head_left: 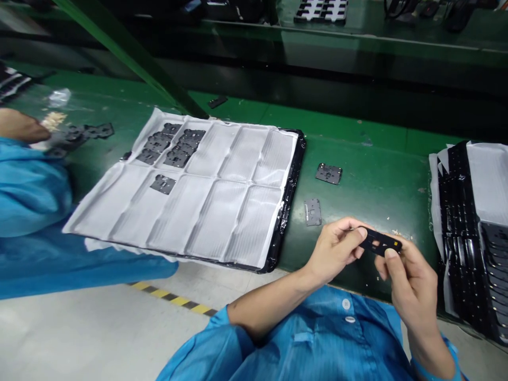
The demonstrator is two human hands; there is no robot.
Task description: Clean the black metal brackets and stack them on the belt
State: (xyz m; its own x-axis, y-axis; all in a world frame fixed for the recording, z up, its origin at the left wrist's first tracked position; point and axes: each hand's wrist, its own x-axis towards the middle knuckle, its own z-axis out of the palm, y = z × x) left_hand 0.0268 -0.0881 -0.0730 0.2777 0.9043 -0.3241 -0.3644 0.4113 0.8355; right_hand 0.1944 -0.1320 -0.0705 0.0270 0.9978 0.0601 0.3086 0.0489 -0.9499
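Note:
Between my two hands is a flat black plate with cutouts and a small yellow square near its right end. My left hand pinches its left end, thumb on top. My right hand grips the right end, thumb along the lower edge. On the green bench just beyond my hands lie two similar flat parts: a dark plate and a greyer plate closer to my left hand.
Left of my hands lies a compartmented tray under a white sheet, with several dark plates on it. Stacked black trays stand at the right. A co-worker's hand is at the far left. A green post slants down behind the tray.

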